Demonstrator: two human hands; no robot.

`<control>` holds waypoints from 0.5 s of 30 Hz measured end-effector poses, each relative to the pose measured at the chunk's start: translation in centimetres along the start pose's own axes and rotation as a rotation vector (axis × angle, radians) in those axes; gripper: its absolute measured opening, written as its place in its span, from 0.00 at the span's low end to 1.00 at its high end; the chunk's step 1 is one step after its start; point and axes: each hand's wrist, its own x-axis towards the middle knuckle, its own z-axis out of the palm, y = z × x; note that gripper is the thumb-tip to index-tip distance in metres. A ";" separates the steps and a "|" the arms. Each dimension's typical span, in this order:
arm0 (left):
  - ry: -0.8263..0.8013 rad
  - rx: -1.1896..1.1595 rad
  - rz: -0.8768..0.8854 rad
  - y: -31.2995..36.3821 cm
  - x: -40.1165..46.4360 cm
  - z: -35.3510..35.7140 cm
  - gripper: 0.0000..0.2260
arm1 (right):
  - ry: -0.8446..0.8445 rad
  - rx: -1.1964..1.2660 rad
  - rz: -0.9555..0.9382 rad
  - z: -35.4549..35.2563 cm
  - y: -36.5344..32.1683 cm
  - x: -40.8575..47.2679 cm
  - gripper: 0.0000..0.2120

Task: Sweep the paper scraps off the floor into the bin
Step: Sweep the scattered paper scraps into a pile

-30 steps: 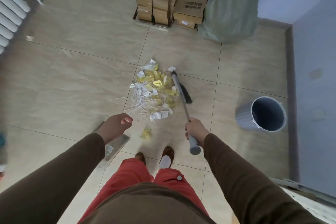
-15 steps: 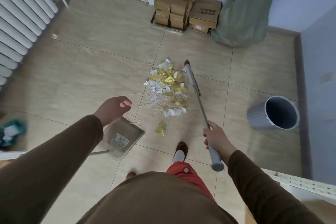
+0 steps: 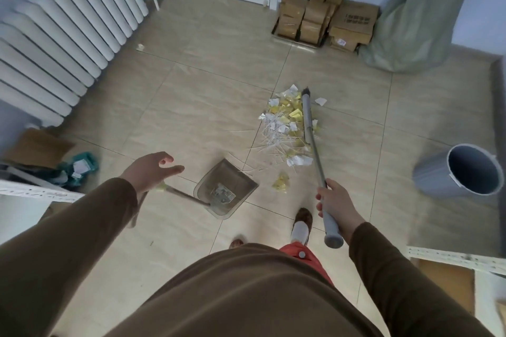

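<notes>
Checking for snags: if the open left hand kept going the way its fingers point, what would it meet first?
Likely the grey plastic dustpan, just beyond the left hand; the hand is above its thin handle, so depth is uncertain.

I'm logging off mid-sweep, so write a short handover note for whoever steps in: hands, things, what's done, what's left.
Left hand: open, fingers spread above the dustpan handle, not gripping it.
Right hand: holds the broom near its top end.
Paper scraps: heaped on the floor against the broom head; a small yellow clump lies apart, nearer the feet.
Dustpan: on the floor left of the heap; it holds no scraps.
Bin: to the right, looks empty.
Left: sweep scraps into the dustpan, tip into the bin.
</notes>
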 end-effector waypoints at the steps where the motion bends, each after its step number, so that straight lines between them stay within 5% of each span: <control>1: -0.009 -0.007 -0.024 -0.6 -0.6 -0.1 0.28 | 0.000 -0.011 0.002 0.3 0.2 -0.3 0.20; 5: 0.062 -0.053 -0.050 -1.9 -2.0 -0.2 0.37 | 0.002 -0.036 0.009 0.8 0.6 -1.2 0.20; 9: -0.073 -0.374 -0.248 -1.2 -2.6 1.2 0.17 | 0.037 -0.066 0.000 0.4 1.2 -1.3 0.19; 12: -0.075 -0.415 -0.232 0.9 -2.2 2.3 0.01 | 0.085 -0.109 -0.007 -0.4 2.1 -1.0 0.18; 15: -0.069 -0.361 -0.183 4.0 -1.4 2.5 0.04 | 0.143 -0.127 -0.003 -1.8 2.9 -0.5 0.14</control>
